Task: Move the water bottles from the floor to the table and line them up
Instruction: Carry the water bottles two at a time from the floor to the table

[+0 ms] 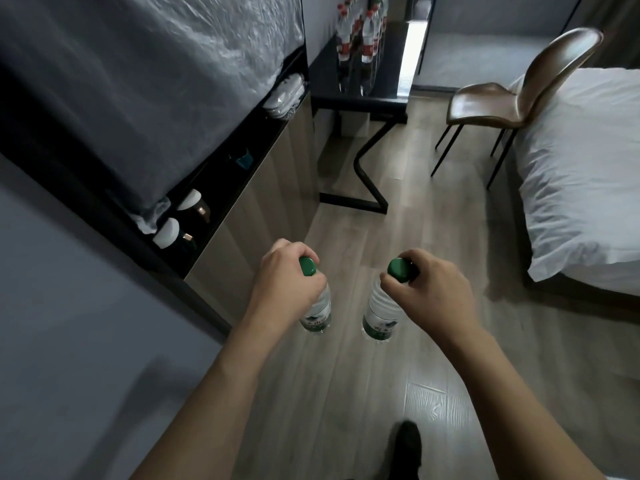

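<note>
Above the wooden floor [346, 375], I am holding two green-capped water bottles by their necks, one in each hand, both hanging upright and apart from each other. My left hand [284, 289] is curling its fingers round the neck of the left bottle [317, 311], just under its cap. My right hand [429, 292] is pinching the neck of the right bottle [381, 315] the same way, thumb and fingers closing below the cap. Well ahead of me, the dark table [360, 98] is standing against the wall, and a group of red-labelled bottles [360, 32] is already standing on it, close together. A brown chair [512, 95] is sitting to the right of the table, beside the white bed [581, 174]. Along my left, a dark shelf [221, 188] is running toward the table.
</note>
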